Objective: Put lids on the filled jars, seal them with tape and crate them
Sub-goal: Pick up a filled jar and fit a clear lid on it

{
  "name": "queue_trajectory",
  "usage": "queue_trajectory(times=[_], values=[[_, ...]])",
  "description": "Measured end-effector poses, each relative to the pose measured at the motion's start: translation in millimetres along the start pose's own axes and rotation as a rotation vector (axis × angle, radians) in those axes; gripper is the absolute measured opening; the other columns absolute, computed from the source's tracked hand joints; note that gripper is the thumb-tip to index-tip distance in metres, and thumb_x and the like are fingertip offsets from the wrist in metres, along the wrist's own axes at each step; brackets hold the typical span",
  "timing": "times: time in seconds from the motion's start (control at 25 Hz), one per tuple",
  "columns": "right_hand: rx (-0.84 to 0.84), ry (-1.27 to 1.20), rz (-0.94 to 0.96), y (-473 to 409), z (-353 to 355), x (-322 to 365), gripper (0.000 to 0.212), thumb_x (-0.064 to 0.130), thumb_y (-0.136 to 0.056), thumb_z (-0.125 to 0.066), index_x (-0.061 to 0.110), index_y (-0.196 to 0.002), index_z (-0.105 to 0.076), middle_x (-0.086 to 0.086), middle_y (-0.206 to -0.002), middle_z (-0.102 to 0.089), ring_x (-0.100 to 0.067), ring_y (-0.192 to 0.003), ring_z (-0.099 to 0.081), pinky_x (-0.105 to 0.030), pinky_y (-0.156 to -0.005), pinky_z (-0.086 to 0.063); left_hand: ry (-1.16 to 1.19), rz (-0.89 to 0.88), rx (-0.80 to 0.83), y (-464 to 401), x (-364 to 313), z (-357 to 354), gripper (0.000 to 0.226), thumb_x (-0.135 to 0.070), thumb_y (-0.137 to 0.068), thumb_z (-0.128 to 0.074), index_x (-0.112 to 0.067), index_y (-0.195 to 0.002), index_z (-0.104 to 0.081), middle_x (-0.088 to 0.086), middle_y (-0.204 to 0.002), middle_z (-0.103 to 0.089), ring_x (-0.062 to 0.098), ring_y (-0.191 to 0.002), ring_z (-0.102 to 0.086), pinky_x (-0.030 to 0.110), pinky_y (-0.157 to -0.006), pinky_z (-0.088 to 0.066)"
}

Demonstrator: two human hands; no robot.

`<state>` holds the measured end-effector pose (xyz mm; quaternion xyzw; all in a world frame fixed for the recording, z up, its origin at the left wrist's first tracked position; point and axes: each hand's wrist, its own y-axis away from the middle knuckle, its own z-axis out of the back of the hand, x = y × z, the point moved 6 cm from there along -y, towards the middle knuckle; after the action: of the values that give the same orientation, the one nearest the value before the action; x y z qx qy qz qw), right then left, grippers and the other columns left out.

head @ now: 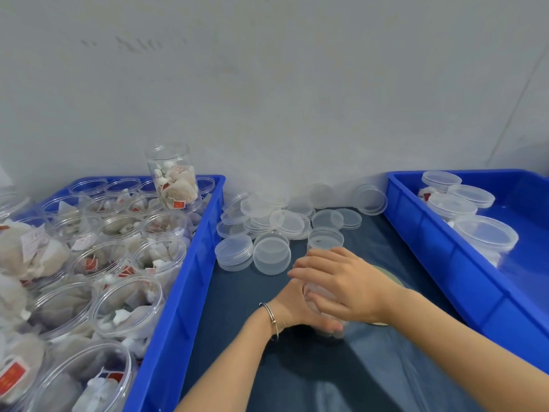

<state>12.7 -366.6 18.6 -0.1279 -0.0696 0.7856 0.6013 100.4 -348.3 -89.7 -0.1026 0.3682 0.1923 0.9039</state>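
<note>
Only red tags (178,204), writing too blurred.

Your left crate (205,233) and right crate (416,221) are smooth, glossy blue plastic. The open jars (127,304) in the left crate are clear, shiny plastic, and the pouches (178,185) inside them look like soft, matt white fabric or paper mesh with small red paper tags. The loose lids (271,257) heaped at the back of the table are translucent, slightly frosted plastic. A dark blue cloth (371,367) with a faint sheen and soft folds covers the table. A thin polished metal bangle (271,318) circles your left wrist. The wall (267,84) behind is matt grey, faintly scuffed.
</note>
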Motion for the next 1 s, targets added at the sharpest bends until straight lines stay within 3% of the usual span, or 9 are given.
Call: queue_trajectory(times=[0.08,0.2,0.32,0.4,0.52,0.64,0.8,0.88,1.0], values=[[-0.103,0.087,-0.037,0.4,0.1,4.3,0.031,0.029,-0.082,-0.058,0.015,-0.106,-0.071,0.0,-0.107,-0.069,-0.022,-0.098,-0.065,-0.036,-0.072,-0.054,-0.004,-0.022,-0.029,-0.3,-3.7,0.3,0.063,-0.022,-0.061,-0.088,-0.019,-0.112,-0.05,-0.015,-0.097,-0.054,-0.001,-0.09,-0.052,0.0,-0.071,-0.033],[-0.086,0.277,-0.556,-14.9,-10.5,7.6,0.024,0.035,-0.08,-0.058,0.012,-0.082,-0.066,-0.004,-0.076,-0.062,-0.026,-0.067,-0.06,-0.034,-0.054,-0.047,-0.053,-0.102,-0.24,11.2,-18.4,5.3,0.053,-0.023,-0.076,-0.075,-0.017,-0.123,-0.052,-0.001,-0.114,-0.062,0.008,-0.1,-0.055,0.003,-0.075,-0.029],[0.097,0.124,-0.976,-18.0,-22.7,4.2,0.046,0.049,-0.092,-0.038,0.015,-0.122,-0.045,-0.01,-0.105,-0.052,-0.028,-0.094,-0.047,-0.038,-0.071,-0.032,-0.111,-0.121,-0.22,16.4,-6.4,0.4,0.058,-0.001,-0.085,-0.065,-0.005,-0.137,-0.039,0.004,-0.133,-0.052,-0.02,-0.099,-0.049,-0.009,-0.079,-0.028],[0.125,0.104,-0.754,-14.5,-26.1,-1.6,0.058,0.06,-0.09,-0.033,0.034,-0.141,-0.024,-0.013,-0.132,-0.04,-0.031,-0.112,-0.039,-0.042,-0.078,-0.029,-0.031,-0.095,-0.196,19.5,1.5,-5.9,0.063,0.0,-0.086,-0.065,-0.002,-0.141,-0.034,-0.014,-0.12,-0.05,-0.028,-0.085,-0.051,-0.006,-0.08,-0.035],[0.192,-0.07,-0.431,9.9,-6.4,-9.4,0.049,0.063,-0.091,-0.032,0.057,-0.138,-0.023,0.005,-0.15,-0.024,-0.021,-0.127,-0.031,-0.033,-0.093,-0.034,0.235,-0.036,-0.222,19.0,-15.6,-5.5,0.086,-0.014,-0.064,-0.086,-0.025,-0.135,-0.037,-0.019,-0.121,-0.052,-0.007,-0.11,-0.054,0.004,-0.09,-0.039],[0.15,0.129,-0.568,27.4,-4.6,-12.9,0.048,0.062,-0.092,-0.025,0.049,-0.138,-0.027,0.01,-0.142,-0.032,-0.017,-0.114,-0.04,-0.024,-0.074,-0.04,0.318,0.034,-0.203,22.6,-15.8,-16.8,0.088,-0.003,-0.052,-0.089,-0.044,-0.115,-0.045,-0.033,-0.103,-0.061,-0.019,-0.097,-0.055,0.0,-0.074,-0.042],[0.097,0.149,-0.653,14.7,-22.3,6.2,0.074,0.051,-0.081,0.014,0.033,-0.138,-0.027,-0.001,-0.143,-0.032,-0.023,-0.115,-0.039,-0.03,-0.077,-0.035,0.382,0.008,-0.206,30.4,-16.0,-21.6,0.076,0.0,-0.065,-0.082,-0.048,-0.106,-0.04,-0.033,-0.105,-0.048,-0.033,-0.096,-0.042,-0.006,-0.079,-0.034],[-0.015,-0.072,-0.703,22.9,-16.4,-0.3,0.079,0.054,-0.077,0.013,0.037,-0.138,-0.036,0.006,-0.144,-0.034,-0.021,-0.12,-0.039,-0.028,-0.083,-0.034,0.44,0.002,-0.192,31.6,-19.6,-22.7,0.073,-0.003,-0.062,-0.084,-0.045,-0.107,-0.043,-0.028,-0.106,-0.052,-0.028,-0.097,-0.047,-0.002,-0.08,-0.037],[-0.432,-0.836,-0.805,60.1,-13.3,-33.0,0.039,0.046,-0.097,-0.035,0.038,-0.132,-0.049,0.017,-0.135,-0.049,-0.002,-0.124,-0.045,-0.007,-0.093,-0.032,0.601,0.003,-0.328,39.7,-18.5,-21.8,0.078,-0.018,-0.047,-0.087,-0.028,-0.115,-0.051,-0.012,-0.108,-0.066,-0.002,-0.1,-0.062,0.014,-0.083,-0.049]])
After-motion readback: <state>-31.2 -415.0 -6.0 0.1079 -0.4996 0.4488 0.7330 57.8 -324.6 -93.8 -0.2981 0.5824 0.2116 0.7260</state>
